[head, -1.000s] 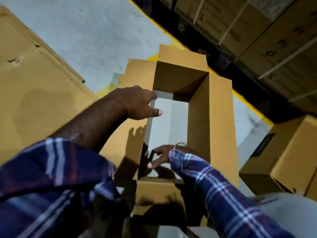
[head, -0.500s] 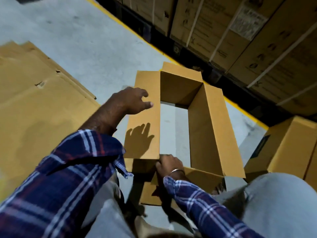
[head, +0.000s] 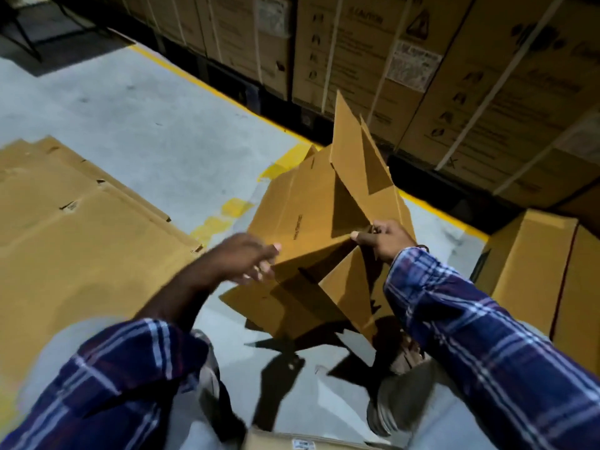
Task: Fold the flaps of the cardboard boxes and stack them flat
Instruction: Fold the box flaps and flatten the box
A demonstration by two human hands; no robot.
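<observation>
Grey concrete floor (head: pixel 156 112), yellow line (head: pixel 207 87) painted across it: flattened cardboard stack (head: pixel 65 241) on my left, assembled box (head: pixel 535 271) on my right.

No print legible. Stacked cartons (head: pixel 373 53) carry handling symbols, a warning triangle (head: pixel 418 23) and a white label (head: pixel 412 64), all blurred. Held box (head: pixel 311 206) bears one unreadable dark line.

A grey concrete floor (head: pixel 136 105) fills the left and middle of the view, crossed by a painted yellow line (head: pixel 207 84) running diagonally from the upper left toward the right edge. Beyond that line stands a wall of large printed cartons (head: pixel 454 69) bound with white straps (head: pixel 337 50), one bearing a paper label (head: pixel 412 64). Light is dim and warm, with hard dark shadows on the floor's near edge.
</observation>
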